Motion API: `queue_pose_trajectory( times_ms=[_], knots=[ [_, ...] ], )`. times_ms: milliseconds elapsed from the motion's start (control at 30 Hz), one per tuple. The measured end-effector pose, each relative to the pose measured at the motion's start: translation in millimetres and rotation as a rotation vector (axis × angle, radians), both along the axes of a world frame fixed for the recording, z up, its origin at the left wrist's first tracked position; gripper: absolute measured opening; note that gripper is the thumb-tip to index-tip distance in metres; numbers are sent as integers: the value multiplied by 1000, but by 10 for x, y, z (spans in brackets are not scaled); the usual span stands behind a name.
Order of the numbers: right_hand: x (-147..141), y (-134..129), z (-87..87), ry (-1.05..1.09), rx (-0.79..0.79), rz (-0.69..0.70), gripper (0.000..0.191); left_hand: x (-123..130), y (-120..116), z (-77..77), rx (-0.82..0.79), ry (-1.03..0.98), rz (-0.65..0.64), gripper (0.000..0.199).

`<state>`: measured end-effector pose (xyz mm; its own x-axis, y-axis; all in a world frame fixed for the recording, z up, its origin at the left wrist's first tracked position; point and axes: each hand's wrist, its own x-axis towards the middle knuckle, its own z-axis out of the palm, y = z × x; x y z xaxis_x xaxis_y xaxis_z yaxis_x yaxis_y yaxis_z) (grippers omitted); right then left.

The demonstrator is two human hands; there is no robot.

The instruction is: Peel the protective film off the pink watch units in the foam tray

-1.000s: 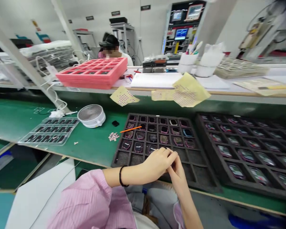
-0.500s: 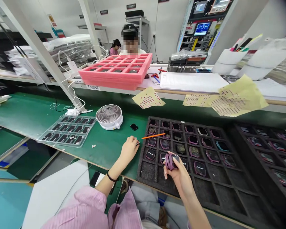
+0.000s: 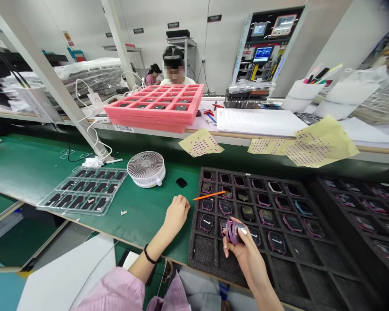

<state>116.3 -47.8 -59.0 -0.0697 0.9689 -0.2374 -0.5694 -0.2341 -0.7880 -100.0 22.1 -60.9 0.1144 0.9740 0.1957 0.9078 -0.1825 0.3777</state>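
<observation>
Right hand: my right hand (image 3: 248, 250) pinches a purple smartwatch (image 3: 234, 232) between thumb and fingers, its strap curled round.

Left hand: my left hand (image 3: 178, 214) rests on the green bench mat (image 3: 52, 166), fingers curled together, the fingertips (image 3: 185, 204) close to the edge of the foam tray. I cannot tell whether they pinch anything.

Watch position: I hold the smartwatch in the air above the black foam tray (image 3: 207, 255), over its lower rows, just beside another purple watch (image 3: 253, 236) lying in its compartment.

Foam tray: rows of watches sit in separate compartments, mostly purple-banded, one blue (image 3: 303, 207); the compartments in the lowest row and nearest corner hold none that I can see.

Orange stick: an orange stick (image 3: 209, 195) lies across the tray's left edge, its tip out over the mat.

On the mat: a small black piece (image 3: 181, 182) lies near a white desk fan (image 3: 145, 168); a clear plastic tray of black parts (image 3: 82, 192) sits further left.

Right of me: a second foam tray of watches (image 3: 353, 207).

Across the bench: a co-worker (image 3: 174, 69) sits behind a pink compartment tray (image 3: 152, 123).
</observation>
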Motion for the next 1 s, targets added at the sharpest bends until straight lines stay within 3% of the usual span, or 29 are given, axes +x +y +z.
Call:
queue_pose_trajectory(
  times_ms=[100,267,433,633,1000],
  knots=[
    [5,1,9,4,11,-14,39,17,-119,178,66,-256,12,13],
    [6,22,132,62,62,-19,35,271,-355,481,138,-655,-108,17],
    [45,3,302,52,152,-60,35,755,-491,578,-19,-985,-72,19],
    [180,-118,375,-60,237,-144,40,1145,-535,597,-82,-1101,-170,18],
    [437,-267,292,-120,303,-192,45,1487,-580,600,-105,-1119,-111,22]
  ],
)
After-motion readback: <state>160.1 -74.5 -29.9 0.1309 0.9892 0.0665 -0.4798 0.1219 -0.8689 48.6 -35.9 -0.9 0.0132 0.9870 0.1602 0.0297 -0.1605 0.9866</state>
